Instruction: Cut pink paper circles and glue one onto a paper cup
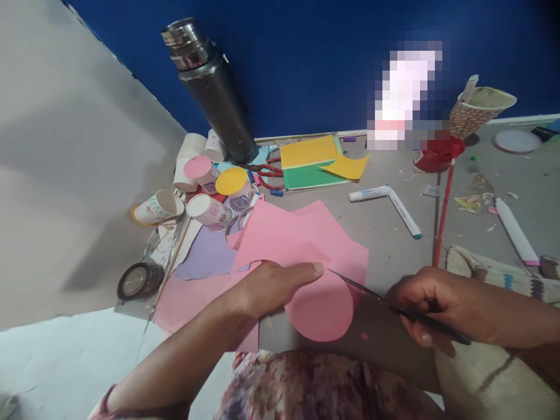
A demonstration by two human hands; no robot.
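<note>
My left hand [284,283] grips a sheet of pink paper [301,227], with the thumb lying on top and the other fingers hidden beneath. A rounded, partly cut disc shape [321,312] hangs at the sheet's near side, just past my thumb. In my right hand [431,303] is a pair of dark scissors [376,297]. Their blades point left, and the tips lie at the paper close to my left thumb. The blades look nearly closed together.
Paper cups [210,211] stand at the left, near a dark metal flask [214,93]. Yellow and green paper [308,169] lies at the back. Markers [405,213], a roll of black tape [140,281], purple paper [214,248] and a cloth [494,280] surround my hands.
</note>
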